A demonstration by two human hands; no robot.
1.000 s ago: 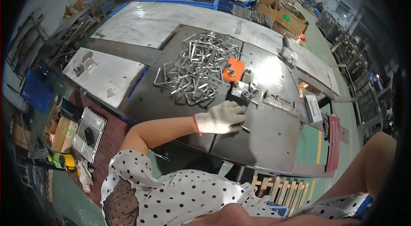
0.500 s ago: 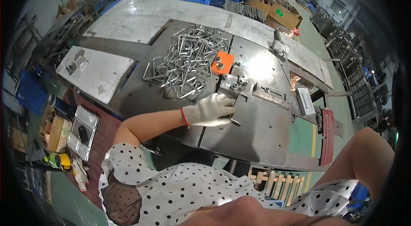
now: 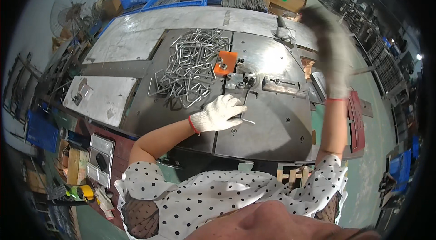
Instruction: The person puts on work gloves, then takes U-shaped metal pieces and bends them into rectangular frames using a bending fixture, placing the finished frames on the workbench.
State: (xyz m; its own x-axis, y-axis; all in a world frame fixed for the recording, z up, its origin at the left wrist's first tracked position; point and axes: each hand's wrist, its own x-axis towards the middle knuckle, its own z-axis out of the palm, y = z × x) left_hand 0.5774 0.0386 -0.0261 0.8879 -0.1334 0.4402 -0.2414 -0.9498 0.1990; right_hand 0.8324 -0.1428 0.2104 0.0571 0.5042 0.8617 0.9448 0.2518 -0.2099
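Hands apart: gloved left hand (image 3: 220, 113) presses a thin bent steel rod (image 3: 246, 112) on the dark steel desk (image 3: 272, 131); gloved right hand (image 3: 328, 54) is raised and blurred.

Left hand lies flat with fingers closed loosely over the thin rod, just below the small steel bending fixture with pegs (image 3: 240, 81) and near the orange block (image 3: 225, 63). Right hand hangs high at the right side, well apart; whether it grips anything I cannot tell. It looks like the step of seating a rod at the fixture, and the next move likely calls for sliding it square against the pegs while the other hand comes down. Tangled pile of bent steel wire loops (image 3: 188, 69) crowds the left; bare plate toward the near edge and right gives room.
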